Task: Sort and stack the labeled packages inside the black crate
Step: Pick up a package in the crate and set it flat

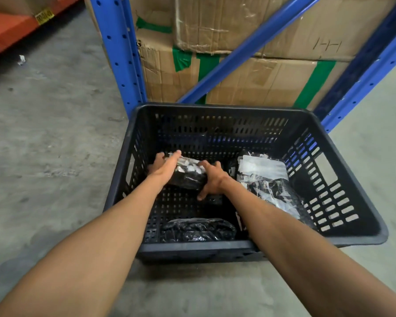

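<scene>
Packages sit inside the black crate [364,213] on the gray floor [44,145]: the left hand [164,167] & right hand [212,179] press on both sides of a small black package [189,173] w/ white labels, holding it in the crate's left-middle. Near the crate's front wall lies a plain black package [198,229], & by its right wall rests a stack of labeled packages [264,177]. Behind the crate stand a blue rack [121,53] & cardboard boxes [249,83].

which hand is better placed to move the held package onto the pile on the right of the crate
Right. The right hand grips the held package on the side nearest the pile; the left hand is farther.
</scene>
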`<control>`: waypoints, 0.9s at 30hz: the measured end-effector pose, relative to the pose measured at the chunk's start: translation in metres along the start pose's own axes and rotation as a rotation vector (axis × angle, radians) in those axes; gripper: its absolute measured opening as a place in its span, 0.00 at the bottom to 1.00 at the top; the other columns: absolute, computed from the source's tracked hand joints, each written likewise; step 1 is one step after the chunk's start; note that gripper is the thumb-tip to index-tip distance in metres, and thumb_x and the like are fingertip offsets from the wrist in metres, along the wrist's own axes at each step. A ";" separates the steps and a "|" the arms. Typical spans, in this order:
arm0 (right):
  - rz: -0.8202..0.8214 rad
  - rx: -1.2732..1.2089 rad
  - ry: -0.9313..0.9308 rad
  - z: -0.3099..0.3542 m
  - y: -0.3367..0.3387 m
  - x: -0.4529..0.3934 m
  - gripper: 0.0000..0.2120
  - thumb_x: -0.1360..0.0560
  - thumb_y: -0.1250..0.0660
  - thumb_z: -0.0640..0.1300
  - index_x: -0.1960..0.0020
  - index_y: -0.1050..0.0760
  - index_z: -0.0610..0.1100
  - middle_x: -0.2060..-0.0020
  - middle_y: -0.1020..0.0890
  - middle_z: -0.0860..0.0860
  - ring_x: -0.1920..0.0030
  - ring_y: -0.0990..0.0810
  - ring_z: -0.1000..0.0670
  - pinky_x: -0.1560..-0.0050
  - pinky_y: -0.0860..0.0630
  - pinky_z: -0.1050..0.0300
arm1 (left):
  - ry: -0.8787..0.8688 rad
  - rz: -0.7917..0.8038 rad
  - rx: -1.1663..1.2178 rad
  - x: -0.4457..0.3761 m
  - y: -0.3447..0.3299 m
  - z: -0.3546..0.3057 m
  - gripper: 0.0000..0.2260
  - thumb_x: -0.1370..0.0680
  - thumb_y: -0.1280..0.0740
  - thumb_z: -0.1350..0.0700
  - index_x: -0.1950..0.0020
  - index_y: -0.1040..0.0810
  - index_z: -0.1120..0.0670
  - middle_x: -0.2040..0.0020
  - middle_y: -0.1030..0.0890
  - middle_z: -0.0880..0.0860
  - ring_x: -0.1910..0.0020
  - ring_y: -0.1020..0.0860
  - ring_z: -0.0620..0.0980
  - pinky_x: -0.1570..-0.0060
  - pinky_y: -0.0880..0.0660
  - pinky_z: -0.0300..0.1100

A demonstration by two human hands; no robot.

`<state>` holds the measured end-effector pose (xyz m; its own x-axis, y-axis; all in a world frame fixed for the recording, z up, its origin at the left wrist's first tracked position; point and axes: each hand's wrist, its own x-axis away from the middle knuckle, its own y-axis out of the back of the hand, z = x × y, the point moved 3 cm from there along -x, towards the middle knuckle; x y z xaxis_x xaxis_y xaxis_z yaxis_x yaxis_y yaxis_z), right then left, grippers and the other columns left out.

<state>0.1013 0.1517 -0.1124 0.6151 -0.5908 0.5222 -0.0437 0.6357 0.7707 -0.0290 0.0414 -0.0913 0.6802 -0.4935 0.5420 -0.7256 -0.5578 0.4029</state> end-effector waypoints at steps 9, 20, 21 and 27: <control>-0.106 -0.613 0.107 0.010 0.045 0.025 0.22 0.33 0.26 0.49 0.41 0.23 0.44 0.57 0.18 0.49 0.67 0.17 0.49 0.72 0.18 0.54 | -0.197 -0.129 0.271 0.011 0.009 -0.018 0.30 0.21 0.55 0.34 0.19 0.50 0.42 0.19 0.44 0.50 0.20 0.45 0.55 0.23 0.50 0.58; 0.045 -0.827 0.155 0.003 0.050 0.030 0.22 0.29 0.32 0.56 0.39 0.25 0.45 0.54 0.15 0.46 0.55 0.15 0.43 0.64 0.19 0.53 | -0.019 -0.077 0.456 -0.022 0.009 0.004 0.44 0.30 0.53 0.25 0.19 0.51 0.45 0.21 0.40 0.55 0.23 0.38 0.58 0.25 0.42 0.59; 0.040 -0.825 0.159 0.005 0.050 0.031 0.20 0.28 0.31 0.54 0.40 0.25 0.45 0.51 0.15 0.45 0.55 0.16 0.45 0.60 0.18 0.54 | -0.064 -0.091 0.442 -0.004 0.013 -0.005 0.40 0.26 0.53 0.28 0.19 0.49 0.47 0.21 0.39 0.55 0.23 0.38 0.58 0.25 0.42 0.58; -0.096 -0.844 0.201 0.001 0.063 0.031 0.14 0.27 0.31 0.44 0.41 0.26 0.48 0.55 0.17 0.49 0.61 0.18 0.50 0.65 0.22 0.60 | -0.115 -0.047 0.350 -0.004 0.012 -0.009 0.53 0.37 0.49 0.20 0.20 0.42 0.52 0.23 0.33 0.55 0.25 0.34 0.57 0.26 0.41 0.57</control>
<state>0.1168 0.1728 -0.0469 0.7169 -0.6126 0.3329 0.5644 0.7902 0.2387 -0.0409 0.0426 -0.0821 0.7333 -0.5229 0.4345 -0.6280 -0.7658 0.1382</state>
